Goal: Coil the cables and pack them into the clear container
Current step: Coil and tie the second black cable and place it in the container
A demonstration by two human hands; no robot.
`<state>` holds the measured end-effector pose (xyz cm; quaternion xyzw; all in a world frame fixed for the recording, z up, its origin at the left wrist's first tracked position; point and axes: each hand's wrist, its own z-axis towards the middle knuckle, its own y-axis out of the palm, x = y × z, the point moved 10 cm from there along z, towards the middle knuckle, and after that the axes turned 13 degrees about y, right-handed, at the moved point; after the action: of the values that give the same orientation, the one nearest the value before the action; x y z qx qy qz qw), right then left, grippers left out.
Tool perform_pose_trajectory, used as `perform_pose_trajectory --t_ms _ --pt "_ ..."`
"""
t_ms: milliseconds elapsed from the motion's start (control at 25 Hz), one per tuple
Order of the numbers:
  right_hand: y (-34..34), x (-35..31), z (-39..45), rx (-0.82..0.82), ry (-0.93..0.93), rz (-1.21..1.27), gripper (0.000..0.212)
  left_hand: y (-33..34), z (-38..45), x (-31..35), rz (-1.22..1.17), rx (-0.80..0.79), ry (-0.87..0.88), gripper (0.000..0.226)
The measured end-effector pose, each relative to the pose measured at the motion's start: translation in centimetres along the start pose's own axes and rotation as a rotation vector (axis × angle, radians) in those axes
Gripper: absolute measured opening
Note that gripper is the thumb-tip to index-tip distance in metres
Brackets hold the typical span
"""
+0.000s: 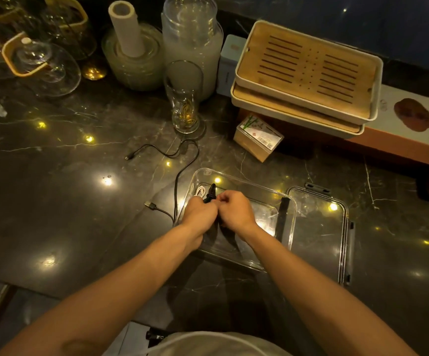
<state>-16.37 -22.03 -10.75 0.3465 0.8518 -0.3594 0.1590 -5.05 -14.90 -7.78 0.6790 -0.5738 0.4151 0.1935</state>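
Nearest the camera, both hands meet over the clear container (246, 186), which sits open on the dark marble table (54, 201). The left hand (200, 215) grips a bundled black cable (209, 195) whose end sticks up past the knuckles, and the right hand (235, 208) pinches at the same bundle with curled fingers. A coiled white cable (201, 191) lies inside the container at its far left corner, partly hidden by the left hand. Just to the right of the container lies its clear lid (321, 227), flat on the table with dark latches along its edges. A second black cable (176, 181) trails loose on the table left of the container, one plug near the container's left wall and the other farther out. Beyond it stands a tall drinking glass (183, 98). To its right a small wooden box (258, 141) carries a bamboo picture and a barcode label; its writing is too small to read. Behind that, two bamboo tea trays (308, 73) are stacked on a long printed carton (413, 119), whose lettering is blurred. At the far left are stacked plastic cups (190, 42), glass lids and jars.
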Motion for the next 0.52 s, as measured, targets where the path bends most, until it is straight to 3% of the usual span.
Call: perform_pose_trajectory --t_ms 160,360,440,520 --pt "-0.7 -1.0 -0.3 0.057 -0.072 -0.126 0.022 0.1 0.4 0.4 0.166 -0.072 0.045 0.018" --pt "-1.5 0.1 -0.9 -0.044 -0.036 0.007 0.018 0.0 -0.6 2.4 0.522 -0.226 0.224 0.019" --pt "-2.5 -0.2 -1.8 -0.074 -0.028 0.054 0.018 -0.4 -1.3 3.3 0.501 -0.307 0.256 0.022" --pt "-3.8 -1.2 -2.9 -0.093 -0.055 0.089 0.017 -1.9 -1.8 4.9 0.324 -0.284 0.292 0.022"
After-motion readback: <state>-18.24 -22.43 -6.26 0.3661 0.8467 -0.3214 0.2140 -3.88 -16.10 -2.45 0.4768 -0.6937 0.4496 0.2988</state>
